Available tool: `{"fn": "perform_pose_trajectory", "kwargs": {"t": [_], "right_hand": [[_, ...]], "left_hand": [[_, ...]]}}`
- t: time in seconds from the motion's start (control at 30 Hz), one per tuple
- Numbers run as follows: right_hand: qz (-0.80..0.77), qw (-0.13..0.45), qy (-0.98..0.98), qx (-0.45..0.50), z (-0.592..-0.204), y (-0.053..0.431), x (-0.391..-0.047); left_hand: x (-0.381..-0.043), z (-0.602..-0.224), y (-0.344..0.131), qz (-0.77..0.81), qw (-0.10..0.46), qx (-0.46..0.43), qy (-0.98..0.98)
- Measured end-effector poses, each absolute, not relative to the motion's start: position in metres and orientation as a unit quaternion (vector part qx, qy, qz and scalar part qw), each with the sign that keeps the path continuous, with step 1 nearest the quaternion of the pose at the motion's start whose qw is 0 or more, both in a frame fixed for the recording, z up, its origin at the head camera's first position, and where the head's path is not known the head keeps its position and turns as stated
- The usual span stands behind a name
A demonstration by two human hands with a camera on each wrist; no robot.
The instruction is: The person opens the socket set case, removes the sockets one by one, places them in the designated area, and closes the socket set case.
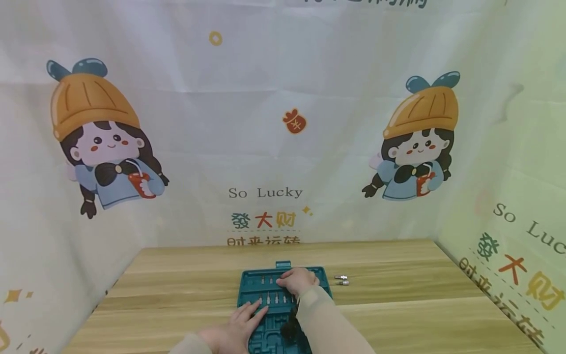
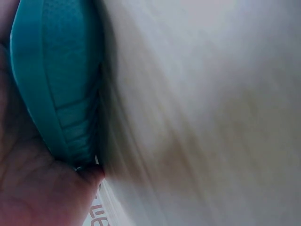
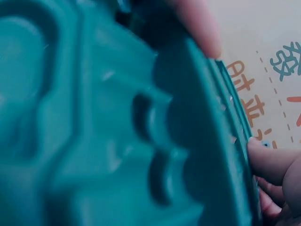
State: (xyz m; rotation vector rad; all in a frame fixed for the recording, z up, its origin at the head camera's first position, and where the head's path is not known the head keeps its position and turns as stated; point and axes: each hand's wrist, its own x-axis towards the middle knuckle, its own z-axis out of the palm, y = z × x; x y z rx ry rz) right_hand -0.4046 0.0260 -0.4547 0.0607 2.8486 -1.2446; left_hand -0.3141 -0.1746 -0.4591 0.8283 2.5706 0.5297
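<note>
A teal tool case (image 1: 240,290) lies opened out on the wooden table, its far half holding rows of slim metal bits (image 1: 268,298). My left hand (image 1: 236,324) rests on the case's left edge with fingers fairly straight; in the left wrist view, the palm (image 2: 42,193) lies against the case side (image 2: 70,94). Over the far half, my right hand (image 1: 299,281) has curled fingers at the upper row of bits. In the right wrist view, a tiny shiny metal bit (image 3: 266,143) shows by my right thumb (image 3: 270,160); most of it is hidden.
Two short silver pieces (image 1: 341,280) lie on the table just right of the case. Moulded hollows (image 3: 19,84) shape the near half. A printed cloth (image 1: 265,157) hangs behind and beside the wooden table (image 1: 177,280).
</note>
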Motion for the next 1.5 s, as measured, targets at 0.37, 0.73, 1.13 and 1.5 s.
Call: {"fn": "perform_pose_trajectory", "kwargs": {"t": [0.37,0.73,1.13,1.5], "right_hand": [[-0.361,0.064,0.930,0.031,-0.446,0.024,-0.407],[-0.416,0.012,0.909,0.029,-0.462,0.021,-0.410],[-0.451,-0.011,0.891,0.058,-0.460,0.020,-0.403],[-0.522,0.004,0.853,0.013,-0.449,0.029,-0.404]], "left_hand": [[-0.309,-0.452,-0.170,0.179,0.200,0.293,0.918],[-0.313,-0.459,-0.176,0.178,0.177,0.301,0.920],[-0.306,-0.451,-0.169,0.171,0.184,0.289,0.924],[-0.309,-0.451,-0.173,0.174,0.197,0.287,0.921]]}}
